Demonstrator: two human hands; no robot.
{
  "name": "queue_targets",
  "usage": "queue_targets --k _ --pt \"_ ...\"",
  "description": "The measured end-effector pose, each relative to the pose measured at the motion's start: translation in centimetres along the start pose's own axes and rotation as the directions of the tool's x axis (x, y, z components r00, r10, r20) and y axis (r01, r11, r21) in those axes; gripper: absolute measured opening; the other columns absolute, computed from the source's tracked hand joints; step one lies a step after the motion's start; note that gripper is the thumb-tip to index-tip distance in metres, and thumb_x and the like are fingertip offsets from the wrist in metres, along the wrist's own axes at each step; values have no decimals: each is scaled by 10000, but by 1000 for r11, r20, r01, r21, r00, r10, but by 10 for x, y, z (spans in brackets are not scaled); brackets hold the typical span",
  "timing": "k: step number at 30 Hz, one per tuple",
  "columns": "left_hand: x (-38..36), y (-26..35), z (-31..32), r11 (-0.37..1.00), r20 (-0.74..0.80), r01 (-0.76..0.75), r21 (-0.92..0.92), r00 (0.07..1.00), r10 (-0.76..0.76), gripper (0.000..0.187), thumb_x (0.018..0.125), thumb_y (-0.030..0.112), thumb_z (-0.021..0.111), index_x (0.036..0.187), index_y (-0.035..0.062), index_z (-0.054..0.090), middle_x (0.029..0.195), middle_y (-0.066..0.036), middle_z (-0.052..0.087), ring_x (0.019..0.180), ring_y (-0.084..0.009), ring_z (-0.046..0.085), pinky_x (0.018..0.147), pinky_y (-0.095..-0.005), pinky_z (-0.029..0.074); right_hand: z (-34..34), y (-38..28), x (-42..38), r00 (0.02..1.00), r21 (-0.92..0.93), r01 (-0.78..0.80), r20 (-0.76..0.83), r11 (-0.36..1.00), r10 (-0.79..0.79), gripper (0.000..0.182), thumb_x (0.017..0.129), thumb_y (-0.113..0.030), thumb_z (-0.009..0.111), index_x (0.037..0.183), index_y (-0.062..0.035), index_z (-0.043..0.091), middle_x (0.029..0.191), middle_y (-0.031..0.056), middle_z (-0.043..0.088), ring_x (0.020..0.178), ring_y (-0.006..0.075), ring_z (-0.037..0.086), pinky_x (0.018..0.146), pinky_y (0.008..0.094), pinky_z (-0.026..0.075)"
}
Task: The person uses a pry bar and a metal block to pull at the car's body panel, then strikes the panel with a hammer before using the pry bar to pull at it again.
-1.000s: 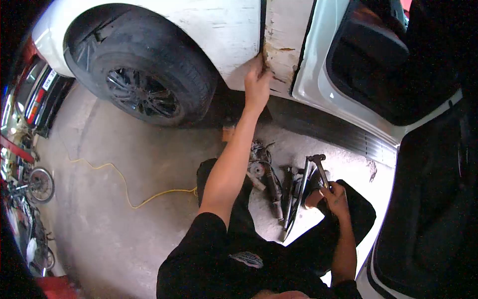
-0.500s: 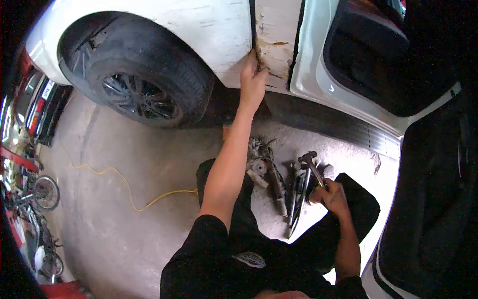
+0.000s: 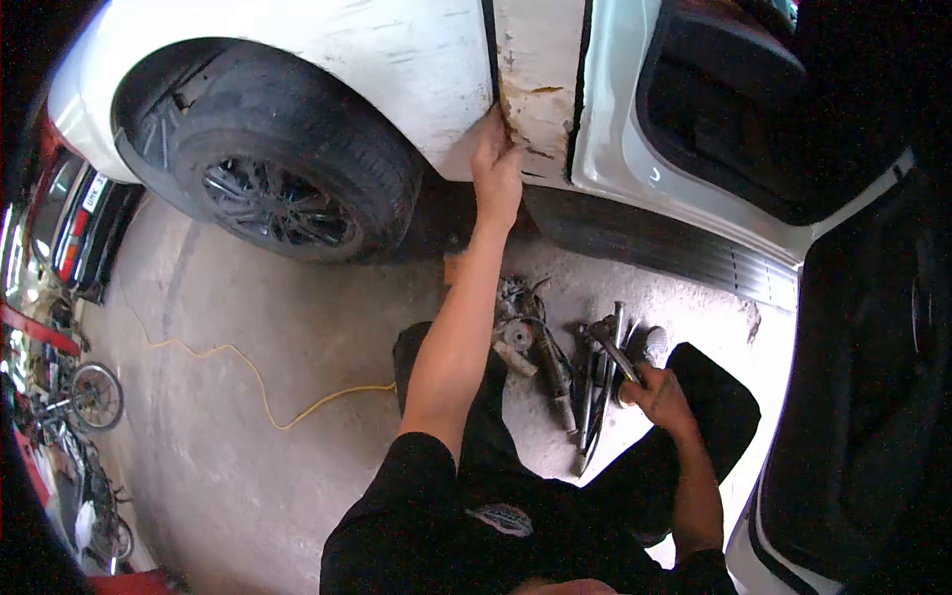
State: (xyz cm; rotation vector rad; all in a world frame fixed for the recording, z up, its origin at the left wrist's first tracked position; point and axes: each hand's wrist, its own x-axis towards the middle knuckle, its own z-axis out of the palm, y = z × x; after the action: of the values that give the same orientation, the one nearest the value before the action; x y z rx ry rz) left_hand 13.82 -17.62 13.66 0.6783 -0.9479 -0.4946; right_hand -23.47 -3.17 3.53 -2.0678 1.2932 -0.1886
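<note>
My left hand [image 3: 499, 171] reaches up to the lower corner of the white fender [image 3: 416, 69], beside the dark seam. Its fingers are stretched along the panel edge with the thumb apart, and I see no tool in them. Right of the seam, the sill panel [image 3: 536, 59] has chipped paint and brown patches. My right hand [image 3: 662, 399] is closed round the handle of a hammer [image 3: 615, 349], held low over my bent leg with the head pointing up and left. Below the hammer, several long metal tools [image 3: 593, 397] lie on the floor.
An angle grinder [image 3: 519, 335] lies between my legs. The wheel [image 3: 283, 198] stands at upper left, a side step [image 3: 654, 243] runs below the door opening, and the open door [image 3: 863, 416] is at right. A yellow cable [image 3: 248, 359] crosses the floor; bicycles [image 3: 94, 397] stand far left.
The hammer has tipped lower and leftward in my right hand. My left hand stays at the panel edge, with its fingers at about the same spot. The view has shifted slightly.
</note>
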Motion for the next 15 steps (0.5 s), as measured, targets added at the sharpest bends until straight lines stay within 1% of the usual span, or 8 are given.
queue_targets --k 5,7,9,10,11,12,13,15 --pt "-1 18 -3 995 -7 81 59 997 -81 555 886 -82 517 1436 -92 444 1405 -166 558 1304 -235 525 1108 -342 372 3 -6 1 999 12 -16 35 1000 15 305 876 -302 689 906 0 669 727 236 645 704 415 657 663 494 506" --pt "-2 26 -5 984 -7 180 11 984 -180 547 879 -82 526 1423 -86 465 1376 -167 577 1285 -230 538 1092 -333 387 3 -6 2 999 11 -4 35 1000 3 307 878 -309 688 912 -4 670 739 240 647 713 424 655 665 499 506" --pt "-1 19 -8 981 -18 192 -29 981 -193 536 878 -83 523 1412 -86 477 1366 -164 584 1273 -225 542 1088 -330 388 7 -2 3 999 -91 8 44 996 -4 309 882 -313 680 907 -6 662 774 251 654 748 439 655 684 507 506" --pt "0 14 -9 976 -21 207 -69 978 -209 526 876 -84 520 1401 -87 489 1356 -162 590 1262 -220 546 1083 -326 388 13 4 5 999 -96 10 47 995 -5 309 882 -313 680 907 -6 662 774 251 654 748 439 655 684 507 506" --pt "0 9 -10 976 -27 206 -72 978 -209 526 876 -84 520 1401 -87 489 1356 -162 590 1262 -220 546 1083 -326 388 19 12 7 998 -142 61 13 988 -60 301 861 -301 674 871 -1 654 753 219 671 716 366 678 661 455 518" --pt "0 5 -11 990 -13 143 -10 990 -143 498 867 -55 543 1364 -80 515 1324 -156 605 1228 -239 563 1057 -348 408 23 16 8 993 -189 111 -17 976 -116 294 840 -289 668 836 4 646 731 187 687 685 293 700 639 404 530" --pt "0 1 -14 996 2 78 51 997 -79 472 858 -27 565 1327 -72 541 1293 -150 620 1193 -259 580 1032 -370 428 21 9 8 993 -197 113 -10 974 -117 294 840 -289 668 836 4 646 731 187 687 685 293 700 639 404 530" --pt "1 -6 -20 993 5 64 95 998 -65 458 861 -25 563 1316 -75 546 1279 -146 629 1178 -254 590 1026 -367 432 13 -10 8 997 -46 7 82 999 -3 298 882 -305 674 896 -9 645 799 250 662 801 456 648 723 510 503"
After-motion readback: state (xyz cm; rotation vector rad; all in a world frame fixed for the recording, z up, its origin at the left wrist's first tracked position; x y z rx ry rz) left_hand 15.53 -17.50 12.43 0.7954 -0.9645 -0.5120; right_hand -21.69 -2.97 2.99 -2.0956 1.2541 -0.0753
